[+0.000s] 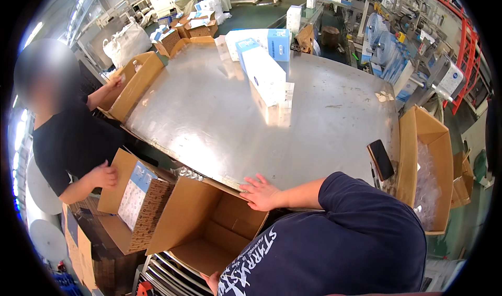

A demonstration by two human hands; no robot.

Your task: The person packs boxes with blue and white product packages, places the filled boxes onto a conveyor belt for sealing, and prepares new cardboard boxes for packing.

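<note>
An open, bare-bottomed cardboard box [222,228] stands on a roller conveyor [170,275] against the metal table. My right hand [261,192] lies with fingers spread on the table's near edge, beside the box's upper rim, holding nothing. At the box's lower rim is my left hand [212,283], its fingers at the cardboard as if gripping it; my shirt hides most of that hand. Left of this box, a second cardboard box [149,217] contains a white-and-blue pack [137,194].
A co-worker [68,134] stands at left, one hand near the second box, the other at a long carton [138,84]. White-and-blue packs [264,71] lie on the metal table [324,123]. A phone [380,160] rests near a box of clear plastic [429,181]. Machinery [413,55] stands beyond.
</note>
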